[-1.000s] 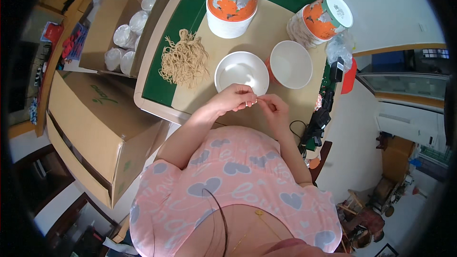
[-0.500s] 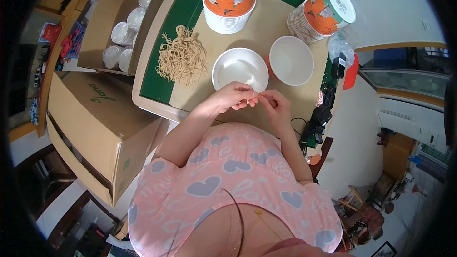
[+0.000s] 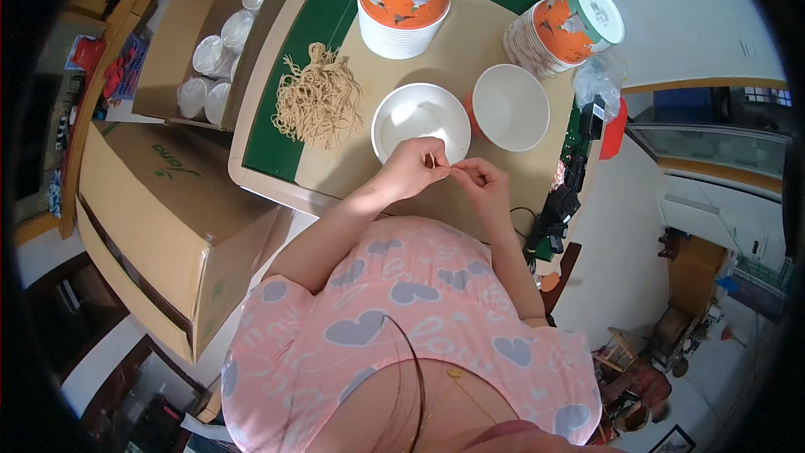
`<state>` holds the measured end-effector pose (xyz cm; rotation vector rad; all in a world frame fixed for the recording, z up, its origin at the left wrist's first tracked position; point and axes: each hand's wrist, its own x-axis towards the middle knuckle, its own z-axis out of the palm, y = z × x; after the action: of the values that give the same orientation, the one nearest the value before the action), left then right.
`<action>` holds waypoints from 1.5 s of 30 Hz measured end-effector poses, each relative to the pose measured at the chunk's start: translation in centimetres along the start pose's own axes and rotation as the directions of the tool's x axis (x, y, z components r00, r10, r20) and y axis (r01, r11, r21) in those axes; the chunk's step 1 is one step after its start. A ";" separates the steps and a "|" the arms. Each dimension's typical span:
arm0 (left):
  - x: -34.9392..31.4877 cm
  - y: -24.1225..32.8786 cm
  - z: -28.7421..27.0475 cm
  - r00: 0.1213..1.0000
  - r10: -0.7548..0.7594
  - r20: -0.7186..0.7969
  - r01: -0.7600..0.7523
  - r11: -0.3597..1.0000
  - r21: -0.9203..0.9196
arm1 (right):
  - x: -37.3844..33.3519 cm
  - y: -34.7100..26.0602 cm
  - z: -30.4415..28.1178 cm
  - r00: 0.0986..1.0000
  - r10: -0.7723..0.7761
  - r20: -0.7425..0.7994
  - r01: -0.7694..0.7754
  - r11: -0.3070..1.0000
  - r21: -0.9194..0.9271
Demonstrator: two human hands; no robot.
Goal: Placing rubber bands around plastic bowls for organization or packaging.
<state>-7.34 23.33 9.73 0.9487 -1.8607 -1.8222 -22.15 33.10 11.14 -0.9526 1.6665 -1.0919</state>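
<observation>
My left hand point(image 3: 412, 169) and my right hand point(image 3: 486, 183) meet just in front of a white round paper tub point(image 3: 394, 144), both closed in a pinch. A thin tan string point(image 3: 449, 169) barely shows between their fingertips; most of it is hidden by the fingers. Past my left hand lies a loose tangle of tan strings point(image 3: 319, 96). A second tub point(image 3: 511, 109), white inside with some orange on its outer wall, stands beyond my right hand, close beside the first. Both tubs face mouth up, and the insides I can see are plain white.
At the back of the table point(image 3: 335, 176) stand two stacks of nested tubs, one upright point(image 3: 407, 13) and one leaning point(image 3: 562, 29). Black cables and adapters point(image 3: 562, 214) line the right edge. An open carton point(image 3: 155, 88) of wrapped white items and a larger cardboard box point(image 3: 159, 218) are at left.
My left hand has turned slightly, its fingers curling more tightly beside the right fingertips. The right hand stays almost in place. The whole view has shifted a little.
</observation>
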 end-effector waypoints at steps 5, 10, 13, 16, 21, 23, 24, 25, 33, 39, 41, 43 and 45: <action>0.8 -0.4 1.3 0.999 0.025 -0.028 -0.024 0.999 0.029 | 0.4 1.7 -0.2 0.998 0.050 -0.038 -0.046 0.994 0.103; 2.8 -2.6 1.9 0.989 0.042 -0.140 -0.028 0.995 0.095 | 1.7 6.1 -1.4 0.934 0.234 -0.271 -0.130 0.927 0.353; 3.7 -3.9 2.3 0.979 0.063 -0.193 -0.022 0.978 0.209 | 2.4 7.8 -1.3 0.909 0.312 -0.277 -0.189 0.900 0.393; 3.8 -4.3 2.9 0.970 0.131 -0.205 -0.065 0.952 0.299 | 3.1 8.5 -0.7 0.907 0.325 -0.269 -0.206 0.897 0.392; 3.5 -3.5 3.1 0.975 0.113 -0.191 -0.028 0.916 0.400 | 3.6 8.7 -0.2 0.905 0.360 -0.229 -0.236 0.870 0.434; 3.4 -3.6 3.1 0.970 0.146 -0.193 -0.053 0.906 0.419 | 3.6 8.8 -0.1 0.913 0.340 -0.226 -0.216 0.872 0.440; 3.4 -3.6 3.0 0.965 0.179 -0.192 -0.079 0.896 0.437 | 3.6 8.8 -0.1 0.918 0.327 -0.225 -0.210 0.881 0.424; 3.4 -3.6 3.1 0.965 0.179 -0.193 -0.079 0.896 0.437 | 3.6 8.8 -0.1 0.923 0.314 -0.224 -0.204 0.890 0.408; 3.7 -3.2 3.3 0.963 0.160 -0.216 -0.052 0.899 0.436 | 3.0 7.3 -0.3 0.933 0.312 -0.177 -0.198 0.860 0.470; 4.1 -5.1 1.7 0.992 -0.095 -0.081 0.103 0.990 0.097 | 1.0 1.6 0.3 0.985 0.070 -0.160 -0.020 0.955 0.295; 4.0 -4.5 1.7 0.993 -0.089 -0.072 0.096 0.991 0.097 | 1.0 1.0 0.7 0.990 -0.010 -0.140 0.032 0.987 0.155; 3.8 -4.3 1.8 0.994 -0.082 -0.067 0.089 0.991 0.096 | 1.6 1.3 1.2 0.984 -0.117 -0.133 0.117 0.993 -0.006; 3.8 -4.7 2.0 0.996 -0.026 -0.087 0.032 0.997 0.070 | 2.1 1.2 1.6 0.980 -0.132 -0.147 0.113 0.985 -0.129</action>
<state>-10.41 22.45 4.18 1.0673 -1.8795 -1.7133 -21.39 31.15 9.16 -1.0825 1.8369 -1.1841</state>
